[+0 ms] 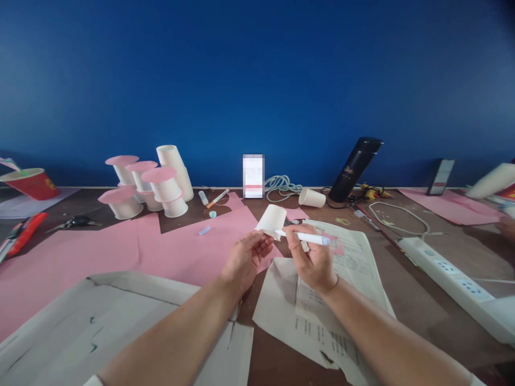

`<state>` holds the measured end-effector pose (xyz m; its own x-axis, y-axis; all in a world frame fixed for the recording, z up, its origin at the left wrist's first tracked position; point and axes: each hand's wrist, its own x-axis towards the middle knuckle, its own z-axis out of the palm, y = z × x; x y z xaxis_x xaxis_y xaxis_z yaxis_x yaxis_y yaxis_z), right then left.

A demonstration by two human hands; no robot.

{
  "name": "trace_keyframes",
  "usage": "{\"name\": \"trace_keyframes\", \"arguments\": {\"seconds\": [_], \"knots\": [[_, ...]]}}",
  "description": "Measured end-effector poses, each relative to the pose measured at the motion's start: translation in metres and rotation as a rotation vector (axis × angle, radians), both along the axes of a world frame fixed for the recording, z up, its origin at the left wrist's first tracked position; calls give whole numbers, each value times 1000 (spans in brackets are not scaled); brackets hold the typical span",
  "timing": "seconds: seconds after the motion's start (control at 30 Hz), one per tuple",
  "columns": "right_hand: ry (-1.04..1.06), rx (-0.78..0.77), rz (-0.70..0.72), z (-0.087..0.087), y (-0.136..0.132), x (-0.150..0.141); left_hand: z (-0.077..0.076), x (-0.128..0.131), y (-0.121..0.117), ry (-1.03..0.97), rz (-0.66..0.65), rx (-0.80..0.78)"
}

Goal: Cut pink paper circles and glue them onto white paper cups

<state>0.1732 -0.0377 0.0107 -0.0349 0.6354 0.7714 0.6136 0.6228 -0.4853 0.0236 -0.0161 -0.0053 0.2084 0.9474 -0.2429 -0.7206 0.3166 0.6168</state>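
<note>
Low over the middle of the table, my left hand (247, 260) grips a white paper cup (272, 219) near its rim, the cup upside down and tilted. A white pen (306, 236) with a pale blue end is held in my right hand (313, 261). Its tip is at the cup's lower edge; whether it touches I cannot tell. Pink paper sheets (193, 252) lie beneath and to the left of my left hand. Under my right hand are printed papers (358, 257). A small pale purple cap (205, 230) rests on the pink paper.
Several white cups with pink discs (160, 175) stand stacked at left, beside tall nested cups (177, 171). A phone (253, 177), a fallen cup (313, 198) and a black flask (354, 170) line the blue wall. At right lies a power strip (450, 276); at left, a red cutter (27, 234).
</note>
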Motion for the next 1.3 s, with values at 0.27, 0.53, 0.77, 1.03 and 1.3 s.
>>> {"name": "trace_keyframes", "arguments": {"seconds": [0.27,0.53,0.77,1.03,1.3], "knots": [[22,-55,29,-4,-1,0,1,1,-1,18,-6,-6],[448,-143,-96,-8,16,3,10,-3,-1,-75,4,-108],[892,-646,191,-18,33,6,11,-3,-3,-113,-136,-174],[965,-653,183,-20,31,4,7,2,-11,30,-222,58],[774,-394,-23,-12,30,8,7,2,-5,24,-68,-53]]}}
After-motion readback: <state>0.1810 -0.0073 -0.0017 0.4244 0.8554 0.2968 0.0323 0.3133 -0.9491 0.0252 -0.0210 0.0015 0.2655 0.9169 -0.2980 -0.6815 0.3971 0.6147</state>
